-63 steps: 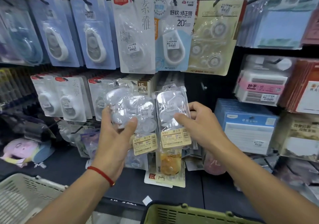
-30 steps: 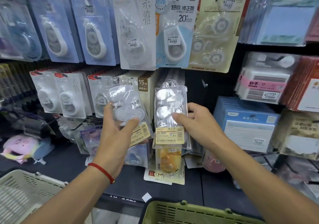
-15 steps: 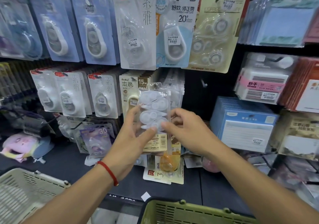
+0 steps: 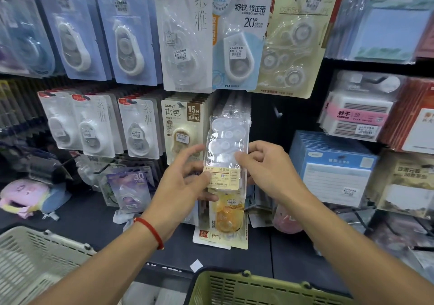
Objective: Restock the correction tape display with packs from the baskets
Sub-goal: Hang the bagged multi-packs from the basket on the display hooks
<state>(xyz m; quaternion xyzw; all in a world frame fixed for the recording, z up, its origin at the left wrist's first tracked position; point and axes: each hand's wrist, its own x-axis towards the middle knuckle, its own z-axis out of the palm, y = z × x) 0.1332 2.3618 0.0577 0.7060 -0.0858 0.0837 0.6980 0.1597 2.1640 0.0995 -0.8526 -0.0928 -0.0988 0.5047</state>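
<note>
Retail stationery aisle, dark slatted display wall [image 4: 265,114] with black metal peg hooks [image 4: 277,112]. Dark ledge shelf [image 4: 89,215] runs below the hanging rows. Right bay: black shelving [image 4: 328,63], stacked sticky-note pads [image 4: 385,23] up top, blue notepad packs [image 4: 328,166] lower. Pastel plush pencil case [image 4: 25,196] lies on the ledge at left. Lighting even, overhead, with glare on the plastic wrappers. Floor mostly hidden.

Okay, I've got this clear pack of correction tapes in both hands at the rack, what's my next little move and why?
Probably lift the clear pack slightly and guide its top hole onto the peg where matching clear packs hang, right of the 15M packs. Your left hand and right hand both pinch it, and its top sits just below that row.
</note>
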